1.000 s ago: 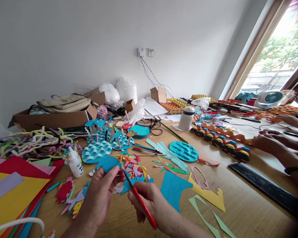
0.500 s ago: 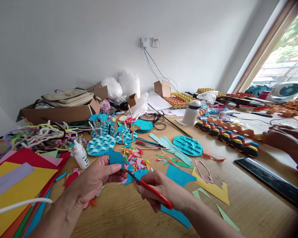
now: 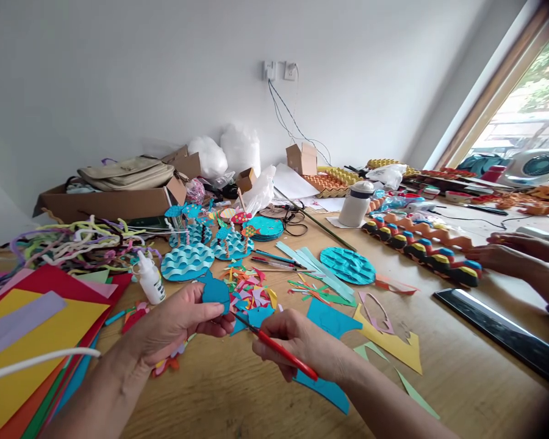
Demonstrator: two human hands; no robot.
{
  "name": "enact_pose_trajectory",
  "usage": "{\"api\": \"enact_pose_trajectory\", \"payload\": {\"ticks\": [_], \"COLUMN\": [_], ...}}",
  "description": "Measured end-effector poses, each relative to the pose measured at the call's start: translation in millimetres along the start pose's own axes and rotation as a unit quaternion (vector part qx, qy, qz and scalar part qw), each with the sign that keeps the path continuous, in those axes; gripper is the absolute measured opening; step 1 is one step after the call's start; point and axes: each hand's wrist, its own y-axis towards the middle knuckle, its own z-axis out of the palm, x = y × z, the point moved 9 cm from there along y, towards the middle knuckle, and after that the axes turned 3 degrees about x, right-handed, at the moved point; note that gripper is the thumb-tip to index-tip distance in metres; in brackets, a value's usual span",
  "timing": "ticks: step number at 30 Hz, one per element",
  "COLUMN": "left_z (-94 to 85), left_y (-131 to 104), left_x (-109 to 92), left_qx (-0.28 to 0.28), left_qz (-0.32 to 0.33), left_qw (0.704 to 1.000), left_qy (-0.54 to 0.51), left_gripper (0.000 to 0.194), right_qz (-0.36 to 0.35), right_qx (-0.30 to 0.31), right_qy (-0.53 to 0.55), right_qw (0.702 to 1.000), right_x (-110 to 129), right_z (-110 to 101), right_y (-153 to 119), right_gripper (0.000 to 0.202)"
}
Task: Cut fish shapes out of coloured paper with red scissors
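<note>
Between the thumb and fingers of my left hand (image 3: 183, 320) is a blue paper cutout (image 3: 216, 296) with a rounded edge. My right hand (image 3: 297, 344) is closed around the red handles of a pair of scissors (image 3: 286, 353). Their dark blades point left and reach the lower right edge of the cutout, by my left fingertips. Behind the blades, small colourful paper scraps (image 3: 251, 286) lie in a heap. A larger blue paper offcut (image 3: 332, 317) rests to the right, and another blue piece (image 3: 324, 390) lies partly under my right hand.
A white glue bottle (image 3: 150, 279) stands left of the scraps. Coloured paper sheets (image 3: 41, 329) are stacked at left, below pipe cleaners (image 3: 82, 244). Blue wavy discs (image 3: 187, 263) sit behind. Another person's hands (image 3: 507, 250) touch a painted egg-carton strip (image 3: 421, 250) near a black tablet-like slab (image 3: 494, 329).
The scissors have shifted slightly at the cutout's edge, and their handles look closer together. The other person's hands have moved a little left. The view has tilted slightly.
</note>
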Motion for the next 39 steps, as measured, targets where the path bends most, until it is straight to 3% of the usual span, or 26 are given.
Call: {"api": "enact_pose_trajectory", "payload": {"ticks": [8,15,28,39], "left_z": [3.7,3.7,4.7,4.8], "left_y": [0.3,-0.8,-2.1,-2.8], "left_x": [1.1,2.2,3.9,4.6], "left_qx": [0.032,0.021,0.035,0.034], "left_qz": [-0.003,-0.011,-0.016,-0.017], "left_qw": [0.999,0.998,0.997,0.996], "left_qy": [0.025,0.057,0.070,0.079], "left_gripper": [0.010,0.009,0.008,0.007], "right_qz": [0.005,-0.031,-0.048,-0.053], "right_qx": [0.011,0.003,-0.017,-0.015], "right_qy": [-0.027,-0.102,-0.190,-0.199], "right_qw": [1.000,0.994,0.980,0.978], "right_x": [8.5,17.7,18.2,14.7], "right_z": [1.5,-1.7,-5.3,-5.0], "right_y": [-3.2,-5.6,-5.3,-3.9], "right_gripper": [0.031,0.037,0.037,0.039]}}
